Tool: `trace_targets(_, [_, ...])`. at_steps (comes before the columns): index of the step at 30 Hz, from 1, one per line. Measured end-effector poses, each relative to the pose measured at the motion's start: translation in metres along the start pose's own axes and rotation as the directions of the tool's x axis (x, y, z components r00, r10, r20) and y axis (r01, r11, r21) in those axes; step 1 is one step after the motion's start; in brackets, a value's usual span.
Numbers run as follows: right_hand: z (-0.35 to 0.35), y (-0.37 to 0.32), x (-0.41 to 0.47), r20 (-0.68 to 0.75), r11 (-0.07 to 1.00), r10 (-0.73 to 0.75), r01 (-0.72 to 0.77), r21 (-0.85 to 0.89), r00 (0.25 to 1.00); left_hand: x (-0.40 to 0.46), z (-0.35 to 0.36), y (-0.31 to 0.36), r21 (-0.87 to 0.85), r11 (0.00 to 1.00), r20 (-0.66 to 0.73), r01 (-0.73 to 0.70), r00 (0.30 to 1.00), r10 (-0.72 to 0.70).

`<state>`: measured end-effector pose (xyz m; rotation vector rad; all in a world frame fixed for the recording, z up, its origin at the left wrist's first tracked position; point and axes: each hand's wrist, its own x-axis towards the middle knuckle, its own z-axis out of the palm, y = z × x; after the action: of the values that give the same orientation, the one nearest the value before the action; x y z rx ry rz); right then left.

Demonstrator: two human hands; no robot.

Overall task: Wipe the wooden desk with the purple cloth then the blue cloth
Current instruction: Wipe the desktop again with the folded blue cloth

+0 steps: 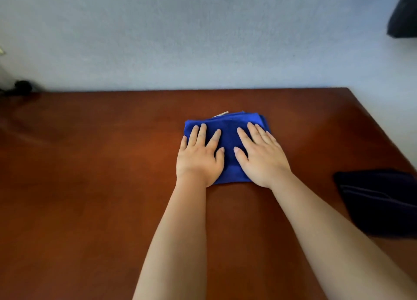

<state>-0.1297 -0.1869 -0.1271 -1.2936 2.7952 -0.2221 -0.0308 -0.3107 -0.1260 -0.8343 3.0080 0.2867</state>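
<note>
1. While both palms lie flat, the left hand [199, 158] and the right hand [261, 156] press the folded blue cloth [228, 130] onto the wooden desk [90, 187], fingers straight and slightly spread, gripping nothing.
2. The cloth sits near the middle of the desk, directly under the fingers; its far edge shows just beyond the fingertips, toward the wall [203, 40].
3. Its longer side seems to run left to right, one hand on each half, neither nearer.
4. The purple cloth [381, 202], very dark here, lies well apart at the right edge, nearer the right arm.
5. I judge the blue-cloth wiping is under way; bare desk stretches widest to the left.
</note>
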Motion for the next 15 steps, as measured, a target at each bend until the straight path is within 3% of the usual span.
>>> trace_targets(15, [-0.003,0.030,0.080,-0.021,1.000,0.026,-0.027,-0.004,0.999,0.087,-0.006,0.003,0.003,0.999,0.009,-0.041,0.999,0.041])
